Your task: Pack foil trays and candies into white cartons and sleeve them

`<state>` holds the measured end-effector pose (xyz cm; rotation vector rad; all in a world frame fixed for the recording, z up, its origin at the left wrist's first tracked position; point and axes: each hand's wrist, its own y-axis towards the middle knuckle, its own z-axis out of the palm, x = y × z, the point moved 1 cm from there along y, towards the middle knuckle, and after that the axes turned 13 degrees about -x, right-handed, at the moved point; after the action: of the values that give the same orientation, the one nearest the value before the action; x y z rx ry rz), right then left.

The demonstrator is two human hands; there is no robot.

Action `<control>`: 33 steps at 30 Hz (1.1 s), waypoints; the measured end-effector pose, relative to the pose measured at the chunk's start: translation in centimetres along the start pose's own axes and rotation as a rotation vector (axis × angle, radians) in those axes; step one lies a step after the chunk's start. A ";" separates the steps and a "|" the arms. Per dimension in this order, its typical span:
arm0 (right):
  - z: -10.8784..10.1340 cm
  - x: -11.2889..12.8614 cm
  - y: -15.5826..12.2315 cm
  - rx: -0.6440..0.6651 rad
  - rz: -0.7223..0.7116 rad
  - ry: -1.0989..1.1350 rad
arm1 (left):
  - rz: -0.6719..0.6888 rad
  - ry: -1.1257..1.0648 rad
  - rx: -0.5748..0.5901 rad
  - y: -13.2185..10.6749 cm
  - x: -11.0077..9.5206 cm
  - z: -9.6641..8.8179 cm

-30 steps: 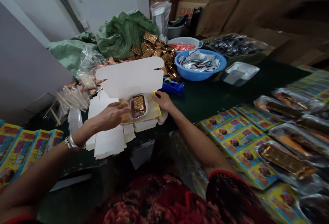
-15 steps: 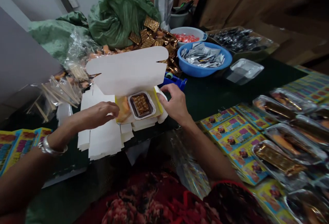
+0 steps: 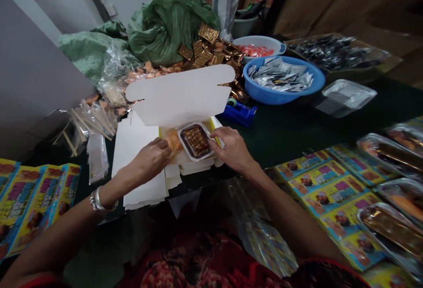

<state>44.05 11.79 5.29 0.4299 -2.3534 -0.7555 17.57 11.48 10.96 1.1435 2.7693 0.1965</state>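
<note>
The left hand (image 3: 150, 160) is half curled and lies over an orange piece (image 3: 173, 142) inside the open white carton (image 3: 180, 96). I cannot tell if it really grips this piece. The right hand (image 3: 233, 149) is open, not gripping, and its fingertips (image 3: 214, 143) are at the right side of a clear plastic tray (image 3: 194, 141), which holds a gold foil packet (image 3: 196, 141). The carton stands near the front edge of the dark green surface (image 3: 284, 147), on a pile of flat white carton blanks (image 3: 139, 164). Its thin lid stands up at the far side, so a light touch seems best here, with the tray kept level. Beyond the lid are a heap of gold packets (image 3: 205, 47), a blue tape dispenser (image 3: 239, 114), and a blue basin (image 3: 261, 94) of silver sachets (image 3: 280, 75). Yellow printed cards (image 3: 330, 195) and foil-covered trays (image 3: 393, 230) lie toward the right edge.
</note>
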 end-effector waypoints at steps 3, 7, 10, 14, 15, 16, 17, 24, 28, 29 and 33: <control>0.1 0.4 0.4 0.065 -0.039 -0.015 | 0.011 -0.135 -0.021 -0.6 0.1 0.6; 0.3 0.6 0.5 0.107 -0.062 0.029 | -0.025 -0.120 -0.023 -0.6 0.3 1.5; 0.3 0.5 0.3 0.108 -0.055 0.046 | -0.083 -0.052 0.039 0.0 0.3 1.9; 0.5 0.3 0.4 0.131 -0.051 0.036 | -0.227 -0.040 -0.028 2.0 1.2 1.4; 0.5 0.2 0.4 0.139 -0.052 0.032 | -0.257 -0.038 -0.018 2.6 1.6 1.3; 0.6 0.2 0.4 0.147 -0.052 0.029 | -0.280 -0.043 0.025 3.3 2.0 1.4; 0.7 0.2 0.4 0.153 -0.052 0.029 | -0.300 -0.052 0.089 4.0 2.3 1.6; 1.3 0.3 0.1 0.182 -0.041 0.017 | -0.338 -0.107 0.153 5.7 3.3 3.4; 1.2 0.8 0.1 0.221 -0.039 -0.069 | -0.428 -0.087 -0.004 4.6 3.0 3.1; 1.1 1.0 0.2 0.229 -0.045 -0.092 | -0.438 -0.081 -0.064 4.3 2.9 2.8; 0.8 1.7 0.5 0.263 -0.076 -0.132 | -0.567 -0.242 -0.256 2.9 3.3 1.6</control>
<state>42.24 11.67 5.86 0.6000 -2.5853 -0.5226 17.56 15.95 9.67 0.2788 2.6225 0.3081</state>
